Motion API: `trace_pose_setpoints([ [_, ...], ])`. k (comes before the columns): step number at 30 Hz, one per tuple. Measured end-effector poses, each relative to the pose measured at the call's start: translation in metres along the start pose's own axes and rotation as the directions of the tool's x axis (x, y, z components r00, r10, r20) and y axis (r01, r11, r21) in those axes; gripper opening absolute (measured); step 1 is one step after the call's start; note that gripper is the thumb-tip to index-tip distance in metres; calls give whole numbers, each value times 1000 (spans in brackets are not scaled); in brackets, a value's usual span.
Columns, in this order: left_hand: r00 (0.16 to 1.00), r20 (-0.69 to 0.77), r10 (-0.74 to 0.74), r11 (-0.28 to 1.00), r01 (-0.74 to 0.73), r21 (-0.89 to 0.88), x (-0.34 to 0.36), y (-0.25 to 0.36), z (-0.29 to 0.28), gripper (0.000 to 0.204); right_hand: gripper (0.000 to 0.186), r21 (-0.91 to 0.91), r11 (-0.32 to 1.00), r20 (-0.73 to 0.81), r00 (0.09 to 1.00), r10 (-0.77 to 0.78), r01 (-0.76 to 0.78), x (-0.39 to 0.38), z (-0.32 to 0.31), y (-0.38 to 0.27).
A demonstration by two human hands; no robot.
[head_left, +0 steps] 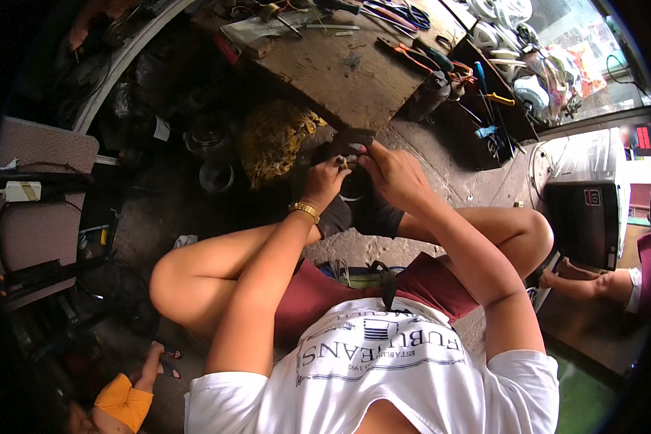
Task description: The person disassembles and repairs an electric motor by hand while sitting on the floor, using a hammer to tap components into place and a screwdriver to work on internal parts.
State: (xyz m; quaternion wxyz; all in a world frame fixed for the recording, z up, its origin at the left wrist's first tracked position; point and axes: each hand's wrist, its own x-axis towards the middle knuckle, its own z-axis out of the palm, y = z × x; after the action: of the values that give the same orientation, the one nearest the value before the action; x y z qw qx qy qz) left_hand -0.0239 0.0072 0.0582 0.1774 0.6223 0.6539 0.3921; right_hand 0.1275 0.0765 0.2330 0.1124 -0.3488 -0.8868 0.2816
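My left hand (324,182) and my right hand (398,173) meet over my lower legs, just below the near corner of the wooden bench. Closed fingers of my right hand grip a dark, curved part (353,137), whose kind I cannot make out. The left fingers are pinched together beside it, at a small brass-coloured piece (342,163). Shadow and fingers hide much of what lies between the hands. A gold-coloured band (305,210) is on my left wrist.
Pliers (409,52) and other tools lie on the wooden bench (318,61). Right of it, a dark box (495,134) holds screwdrivers. A yellow bundle (275,141) and a round container (215,176) stand at left. Other people's legs (593,282) show at right and lower left.
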Motion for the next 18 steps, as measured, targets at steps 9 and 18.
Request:
trace_pose_setpoints([
  [9,999,38,-1,992,6,-125,-1,12,-19,18,22,109,991,-80,993,89,-80,-16,-15,21],
  [18,999,25,-21,999,22,-47,-8,13,-17,22,24,107,991,-52,995,90,-84,-17,-11,14],
])
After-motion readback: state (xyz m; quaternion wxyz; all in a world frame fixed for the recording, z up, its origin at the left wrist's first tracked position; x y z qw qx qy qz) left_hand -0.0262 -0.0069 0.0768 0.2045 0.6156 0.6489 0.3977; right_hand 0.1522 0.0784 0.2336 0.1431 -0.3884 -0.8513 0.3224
